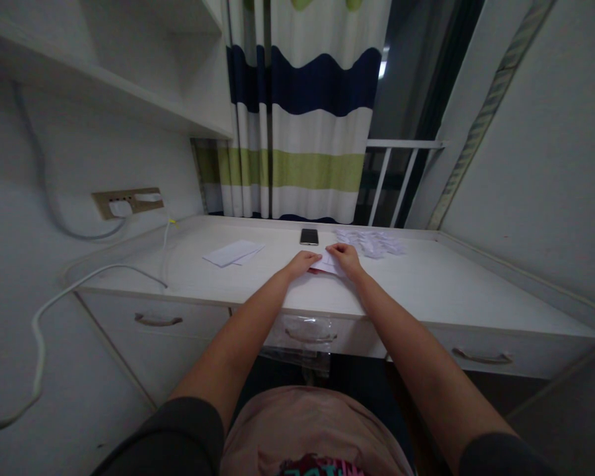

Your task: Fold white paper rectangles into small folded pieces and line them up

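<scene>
Both hands meet over the white desk, holding a small piece of white paper (pixel 330 263) between them. My left hand (pixel 302 263) pinches its left side, thumb on top. Fingers of my right hand (pixel 346 259) are closed on the paper's upper right part. Something red shows along the lower left edge of the paper, too small to make out. Beyond the hands lies a dark-screened phone (pixel 309 237). To the right of the phone, behind my right hand, several small white folded pieces (pixel 371 242) are spread in a group. Flat white sheets (pixel 234 252) lie overlapped to the left.
The desk (pixel 426 284) has drawers with handles (pixel 158 320) along its front. A white cable (pixel 129 266) runs over its left end, below a wall socket (pixel 129 200). A striped curtain (pixel 322 132) hangs behind, and a shelf (pixel 104 73) juts out at upper left.
</scene>
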Action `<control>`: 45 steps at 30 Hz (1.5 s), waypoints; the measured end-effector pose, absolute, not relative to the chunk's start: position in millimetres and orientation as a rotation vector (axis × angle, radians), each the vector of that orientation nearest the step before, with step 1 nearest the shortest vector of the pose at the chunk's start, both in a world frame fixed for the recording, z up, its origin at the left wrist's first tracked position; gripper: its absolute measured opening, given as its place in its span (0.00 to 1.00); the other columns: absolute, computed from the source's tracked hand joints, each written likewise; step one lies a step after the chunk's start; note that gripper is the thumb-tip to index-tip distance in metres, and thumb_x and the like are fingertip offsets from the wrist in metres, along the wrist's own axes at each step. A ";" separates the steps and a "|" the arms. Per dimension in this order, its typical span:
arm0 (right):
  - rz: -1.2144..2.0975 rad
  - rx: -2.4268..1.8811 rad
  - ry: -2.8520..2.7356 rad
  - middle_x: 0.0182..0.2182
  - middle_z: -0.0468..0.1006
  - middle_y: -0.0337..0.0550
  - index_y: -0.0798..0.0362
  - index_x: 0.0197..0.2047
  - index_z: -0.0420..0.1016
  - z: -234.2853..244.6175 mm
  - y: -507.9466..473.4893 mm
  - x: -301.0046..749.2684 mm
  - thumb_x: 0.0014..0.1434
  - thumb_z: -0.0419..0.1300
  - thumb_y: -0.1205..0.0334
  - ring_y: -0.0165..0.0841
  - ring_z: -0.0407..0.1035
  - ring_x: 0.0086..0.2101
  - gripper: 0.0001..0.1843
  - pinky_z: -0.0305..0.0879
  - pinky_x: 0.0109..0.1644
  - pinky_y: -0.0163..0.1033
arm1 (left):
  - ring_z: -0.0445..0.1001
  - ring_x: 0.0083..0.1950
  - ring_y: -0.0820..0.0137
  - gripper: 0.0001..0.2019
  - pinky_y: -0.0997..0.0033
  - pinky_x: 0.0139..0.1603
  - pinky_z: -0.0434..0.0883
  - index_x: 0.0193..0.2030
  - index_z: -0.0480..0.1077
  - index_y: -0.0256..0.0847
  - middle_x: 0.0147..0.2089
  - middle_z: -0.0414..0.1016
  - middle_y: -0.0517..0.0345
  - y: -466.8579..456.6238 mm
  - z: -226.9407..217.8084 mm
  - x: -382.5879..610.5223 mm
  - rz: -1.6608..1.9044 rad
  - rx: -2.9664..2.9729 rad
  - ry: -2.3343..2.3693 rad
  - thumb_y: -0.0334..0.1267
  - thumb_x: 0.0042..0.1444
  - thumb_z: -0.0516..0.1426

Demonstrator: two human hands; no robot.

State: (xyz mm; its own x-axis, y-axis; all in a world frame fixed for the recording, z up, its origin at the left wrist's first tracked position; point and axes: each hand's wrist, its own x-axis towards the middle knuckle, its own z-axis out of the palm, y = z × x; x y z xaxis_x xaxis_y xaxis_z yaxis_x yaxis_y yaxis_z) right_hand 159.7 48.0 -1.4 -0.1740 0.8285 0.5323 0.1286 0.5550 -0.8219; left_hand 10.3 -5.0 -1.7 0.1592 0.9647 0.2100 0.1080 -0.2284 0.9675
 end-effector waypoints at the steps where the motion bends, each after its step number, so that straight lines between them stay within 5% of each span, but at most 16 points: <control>1: 0.767 -0.821 -1.647 0.19 0.72 0.42 0.55 0.20 0.72 -1.4 47.7 159.7 0.40 0.61 0.46 0.31 0.62 0.23 0.18 0.56 0.28 0.37 | 0.63 0.22 0.77 0.18 0.73 0.28 0.62 0.20 0.67 0.33 0.20 0.67 0.61 -4.3 -2.3 9.9 1.195 1.532 1.075 0.49 0.46 0.60; 17: 0.714 -0.798 -1.530 0.19 0.74 0.40 0.55 0.20 0.74 -0.9 51.0 160.2 0.40 0.63 0.47 0.30 0.64 0.23 0.17 0.59 0.27 0.36 | 0.75 0.28 0.72 0.11 0.72 0.35 0.70 0.33 0.72 0.32 0.28 0.76 0.53 -9.8 2.4 13.2 1.193 1.329 1.078 0.40 0.54 0.57; 30: 0.686 -0.819 -1.501 0.20 0.74 0.42 0.55 0.21 0.75 0.1 49.8 162.5 0.41 0.62 0.49 0.31 0.65 0.24 0.16 0.59 0.28 0.37 | 0.75 0.26 0.70 0.13 0.72 0.32 0.69 0.30 0.70 0.31 0.25 0.75 0.49 -16.8 8.5 13.9 1.211 1.256 1.029 0.42 0.55 0.56; 45: 0.927 -0.727 -1.716 0.22 0.76 0.41 0.53 0.21 0.76 3.2 36.7 156.4 0.38 0.65 0.50 0.33 0.68 0.28 0.14 0.62 0.33 0.38 | 0.55 0.23 0.78 0.18 0.75 0.24 0.51 0.18 0.64 0.36 0.17 0.56 0.67 -15.2 6.6 9.4 1.157 1.761 1.195 0.49 0.39 0.62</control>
State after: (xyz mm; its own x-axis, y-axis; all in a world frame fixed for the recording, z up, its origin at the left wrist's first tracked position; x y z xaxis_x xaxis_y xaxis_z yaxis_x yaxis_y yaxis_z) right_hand 156.4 36.7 3.2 -0.3070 0.8171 0.4879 0.0402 0.5234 -0.8512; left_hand 9.4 -15.2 6.6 0.1742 0.9430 0.2834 0.3140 -0.3260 0.8917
